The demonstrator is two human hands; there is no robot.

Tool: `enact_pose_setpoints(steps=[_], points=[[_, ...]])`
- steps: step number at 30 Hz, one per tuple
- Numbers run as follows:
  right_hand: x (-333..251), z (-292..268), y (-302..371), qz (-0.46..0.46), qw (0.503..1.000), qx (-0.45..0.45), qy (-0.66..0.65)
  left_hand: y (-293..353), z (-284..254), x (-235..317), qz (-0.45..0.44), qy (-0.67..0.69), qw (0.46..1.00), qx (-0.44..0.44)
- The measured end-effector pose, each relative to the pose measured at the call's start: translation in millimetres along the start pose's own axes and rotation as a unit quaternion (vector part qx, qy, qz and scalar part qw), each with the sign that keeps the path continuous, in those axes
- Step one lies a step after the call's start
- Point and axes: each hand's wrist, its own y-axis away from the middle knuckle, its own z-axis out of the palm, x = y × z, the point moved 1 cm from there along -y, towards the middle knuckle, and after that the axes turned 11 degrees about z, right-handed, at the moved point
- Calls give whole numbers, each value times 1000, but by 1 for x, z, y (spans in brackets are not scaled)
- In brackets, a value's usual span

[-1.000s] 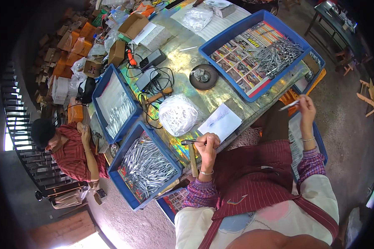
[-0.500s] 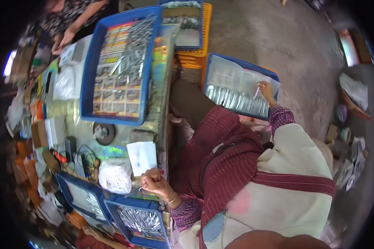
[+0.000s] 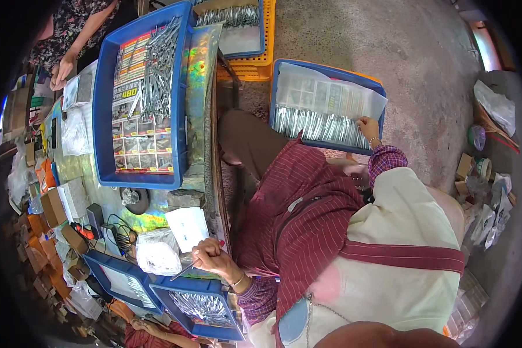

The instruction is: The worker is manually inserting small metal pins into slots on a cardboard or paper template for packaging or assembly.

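Note:
My left hand (image 3: 217,258) is closed around a thin metal rod (image 3: 182,271) with a small red end showing above the fist. It hovers by a plastic-wrapped white bundle (image 3: 158,253) and a white paper (image 3: 187,227). Below lies a blue tray of loose silver pieces (image 3: 200,308). At the right, my right hand (image 3: 369,129) has its fingers drawn together at the end of a row of slender silver metal pieces (image 3: 319,126). These lie side by side in a paper-lined blue tray (image 3: 329,66). What the right fingertips hold, if anything, is hidden.
A large blue tray (image 3: 100,110) with newspaper and loose metal pieces stands on the worktable (image 3: 199,148). Orange crates (image 3: 265,64) support another tray behind. Another person's hands (image 3: 62,71) show at far left, and another person's arm (image 3: 156,329) below. A leg (image 3: 252,142) is beside the table.
The view has shifted slightly. My right hand has come down onto the row's end, and the pale slender piece it held upright no longer shows. My left hand keeps the rod.

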Motion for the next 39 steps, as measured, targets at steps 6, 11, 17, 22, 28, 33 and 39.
enact_pose_setpoints(steps=[6,11,17,22,28,33,39], points=[[8,15,-8,10,1000,-6,-20,1,4,-1,1,3,1000,-23],[8,20,-18,1,1000,4,19,5,13,0,0,-11,1000,-25],[39,36,-51,-133,988,55,53,12,9,7,1,-123,992,-3],[67,55,-92,-24,990,-88,-107,0,10,4,-84,-128,988,30],[-25,64,-65,-75,932,-188,-300,9,-23,19,-143,-76,986,29],[-125,42,-23,-110,915,-203,-332,14,-39,36,-138,-82,987,25],[-236,6,58,-234,876,-275,-318,12,-70,37,-90,-91,992,9]])
